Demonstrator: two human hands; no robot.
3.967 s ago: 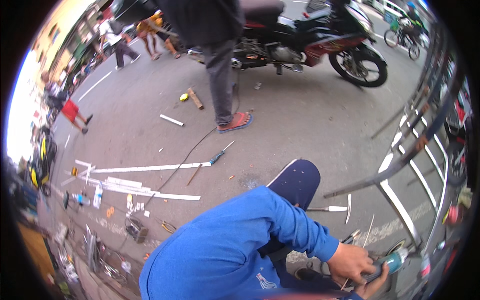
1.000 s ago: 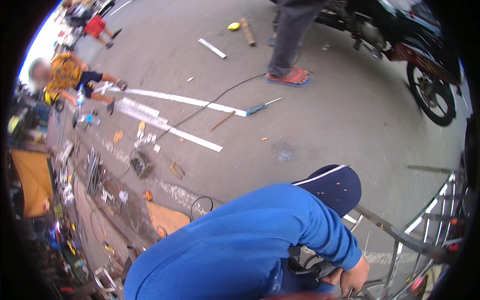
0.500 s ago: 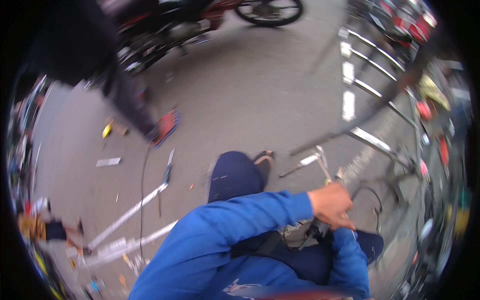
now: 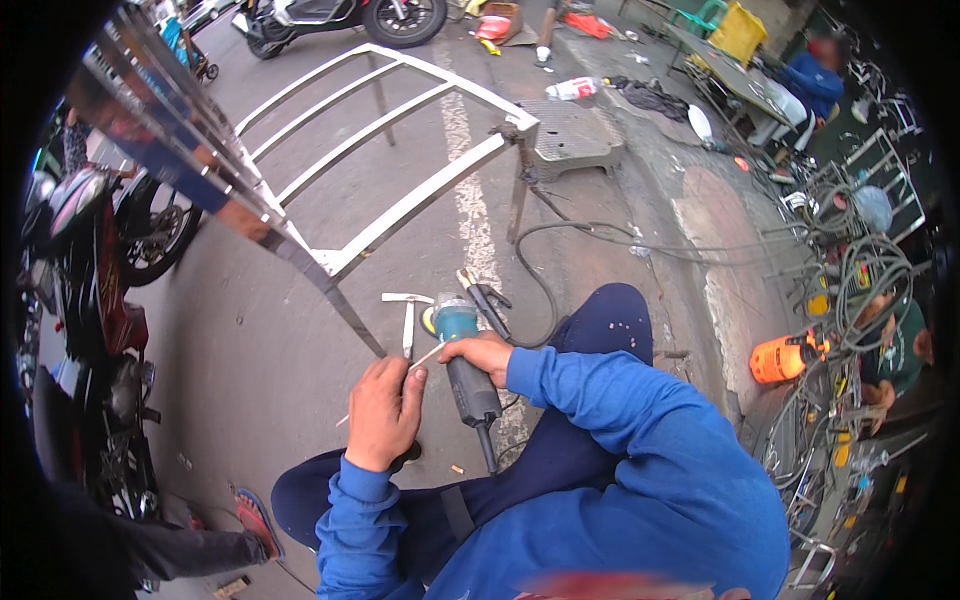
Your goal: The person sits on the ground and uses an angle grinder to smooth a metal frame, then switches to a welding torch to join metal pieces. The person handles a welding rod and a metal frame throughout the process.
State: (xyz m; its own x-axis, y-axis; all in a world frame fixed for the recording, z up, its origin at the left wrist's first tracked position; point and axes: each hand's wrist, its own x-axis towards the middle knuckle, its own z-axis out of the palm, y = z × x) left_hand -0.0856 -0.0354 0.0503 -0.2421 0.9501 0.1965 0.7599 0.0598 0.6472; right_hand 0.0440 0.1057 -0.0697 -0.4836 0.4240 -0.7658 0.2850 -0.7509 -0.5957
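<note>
A thin pale rod [image 4: 428,357], like a welding electrode, slants between my two hands. My left hand [image 4: 384,418] is closed around it, thumb up, and my right hand [image 4: 482,355] pinches its upper end. Just under the right hand lies an angle grinder [image 4: 471,385], teal at the head and dark grey along the body, its cord running toward my legs. Beyond my left hand is a chipping hammer [image 4: 408,322] with a pale head. A dark electrode holder [image 4: 488,308] with a cable rests beside the grinder's head.
A white-barred metal frame [image 4: 360,240] stands ahead, with metal uprights [image 4: 300,262] rising at left. A grey step [image 4: 575,140] stands behind it. Motorcycles [image 4: 95,270] and another person's sandalled foot [image 4: 257,522] are left. Right are an orange sprayer [image 4: 780,358], coiled cables [image 4: 865,275] and seated people.
My view has swung right, bringing the whole frame, grinder and hammer ahead of me. My hands, close together before, are now slightly apart with the thin rod between them.
</note>
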